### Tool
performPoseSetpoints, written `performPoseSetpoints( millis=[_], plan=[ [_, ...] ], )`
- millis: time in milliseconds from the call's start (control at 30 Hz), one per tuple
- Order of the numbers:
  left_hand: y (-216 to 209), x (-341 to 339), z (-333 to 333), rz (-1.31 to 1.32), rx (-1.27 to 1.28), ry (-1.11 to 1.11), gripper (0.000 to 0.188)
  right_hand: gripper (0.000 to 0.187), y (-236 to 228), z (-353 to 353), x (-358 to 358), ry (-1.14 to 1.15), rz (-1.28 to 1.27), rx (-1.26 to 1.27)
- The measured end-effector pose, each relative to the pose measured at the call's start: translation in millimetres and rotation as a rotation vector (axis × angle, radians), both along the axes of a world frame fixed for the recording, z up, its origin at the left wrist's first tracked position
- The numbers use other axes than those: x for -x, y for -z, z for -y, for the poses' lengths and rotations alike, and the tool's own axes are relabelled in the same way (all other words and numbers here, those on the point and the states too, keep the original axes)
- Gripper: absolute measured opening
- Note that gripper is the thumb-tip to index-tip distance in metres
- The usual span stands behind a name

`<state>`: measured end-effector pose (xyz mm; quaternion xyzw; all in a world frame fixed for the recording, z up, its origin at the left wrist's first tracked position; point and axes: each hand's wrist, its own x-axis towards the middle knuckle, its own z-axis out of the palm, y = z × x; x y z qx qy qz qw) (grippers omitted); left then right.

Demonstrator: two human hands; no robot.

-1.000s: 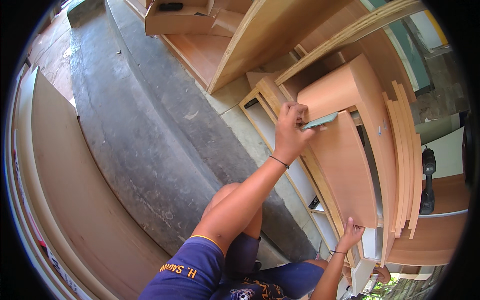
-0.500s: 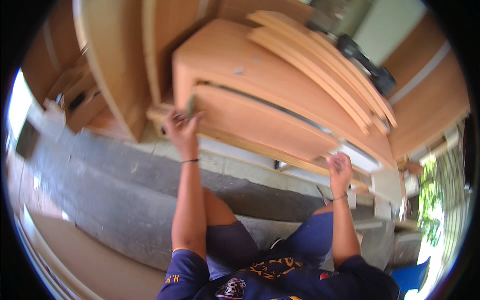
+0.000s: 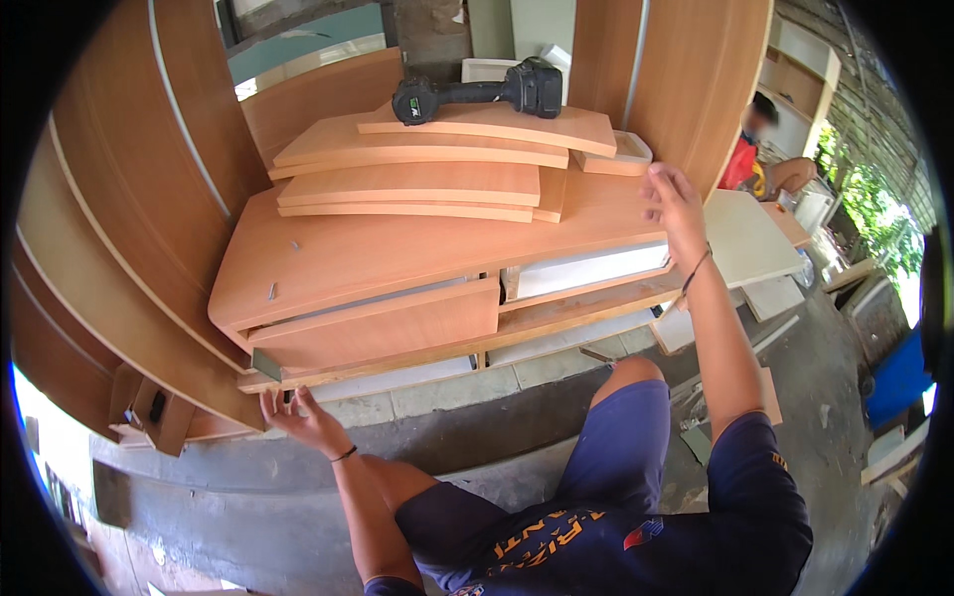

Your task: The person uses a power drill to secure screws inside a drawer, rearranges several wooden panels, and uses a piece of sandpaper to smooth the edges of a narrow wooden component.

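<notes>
A wooden drawer front (image 3: 383,323) sits in the left opening of a low wood-grain cabinet (image 3: 417,260), with a thin gap along its top edge. Against its lower left end stands a small grey-green block (image 3: 264,365). My left hand (image 3: 306,422) is just below that block, palm up, fingers loosely bent and apart, nothing visible in them. My right hand (image 3: 678,211) is raised by the right end of the cabinet top, its fingers half bent and apart, with no held thing showing. Two small screws (image 3: 272,291) lie on the top's left part.
Curved wooden boards (image 3: 407,184) are stacked on the cabinet top, with a black cordless drill (image 3: 477,94) across them. Tall panels (image 3: 686,89) rise on both sides. The right opening (image 3: 586,270) shows a white interior. A person in red (image 3: 740,159) sits at the far right.
My view has turned, bringing the boards and drill upright. My left hand has come off the drawer front's left end and dropped below it. My right hand has risen from its right end toward the cabinet top.
</notes>
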<state>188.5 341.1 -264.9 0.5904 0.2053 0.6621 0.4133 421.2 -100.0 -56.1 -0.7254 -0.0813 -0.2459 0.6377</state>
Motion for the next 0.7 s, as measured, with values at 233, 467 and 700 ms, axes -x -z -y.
performPoseSetpoints(
  millis=[233, 467, 700],
  plan=[
    [-60, 5, 96, -0.152, -0.245, 0.151, 0.052, 0.044, -74, -96, -51, -0.053, 0.765, 0.778],
    [9, 70, 166, -0.438, -0.127, 0.145, 0.047, 0.053, -130, -189, -101, -0.074, 0.318, 1.443],
    [45, 111, 192, -0.533, 0.067, 0.187, 0.040, 0.041, -111, -202, -104, 0.030, 0.449, 1.581]
  ],
)
